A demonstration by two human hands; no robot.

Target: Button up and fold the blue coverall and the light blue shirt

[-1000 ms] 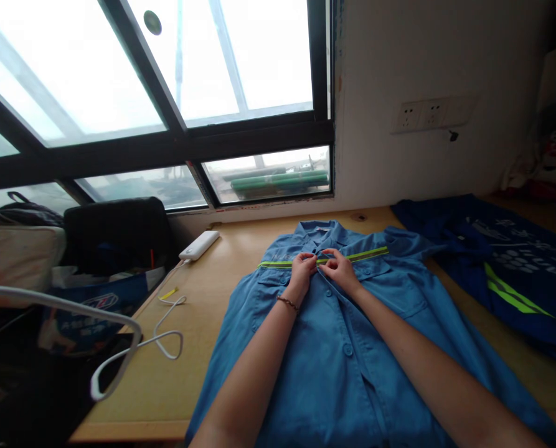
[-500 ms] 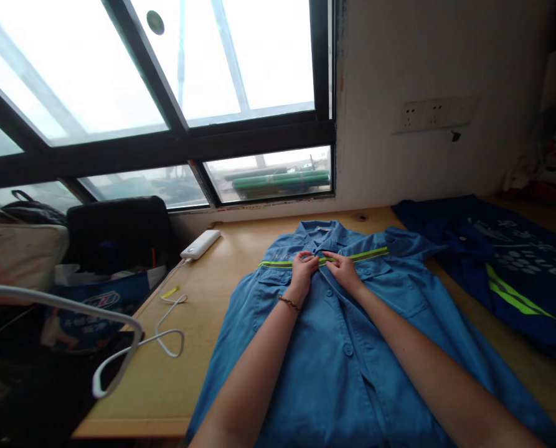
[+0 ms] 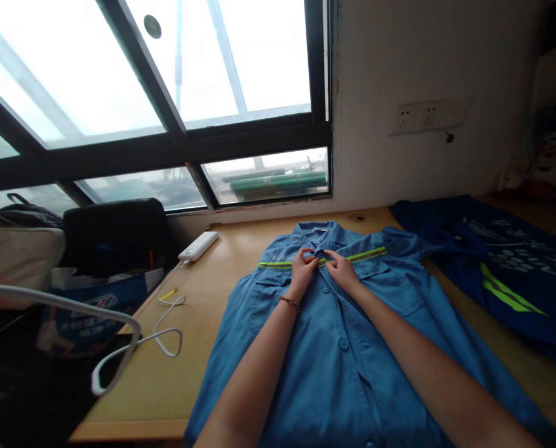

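A blue work shirt (image 3: 301,361) lies front side up on the wooden table, its collar toward the window wall. A yellow-green reflective strip (image 3: 366,255) crosses its chest. My left hand (image 3: 304,270), with a beaded bracelet on the wrist, pinches the front placket near that strip, just below the collar. Close beside it, my right hand (image 3: 342,271) pinches the other side of the same front edge. The fingertips of both hands nearly meet, and they hide the button or cloth between them. Lower down the placket, a button (image 3: 343,343) shows.
On the table (image 3: 165,392), a white power bank (image 3: 198,246) trails a white cable (image 3: 175,354) at the left. A dark blue garment (image 3: 515,249) lies at the right. Left of the table stand a black chair (image 3: 119,233) and bags. A wall socket (image 3: 418,116) sits above.
Both hands stay at the upper placket, with only small finger shifts. The whole view has moved slightly. The shirt lies as before.
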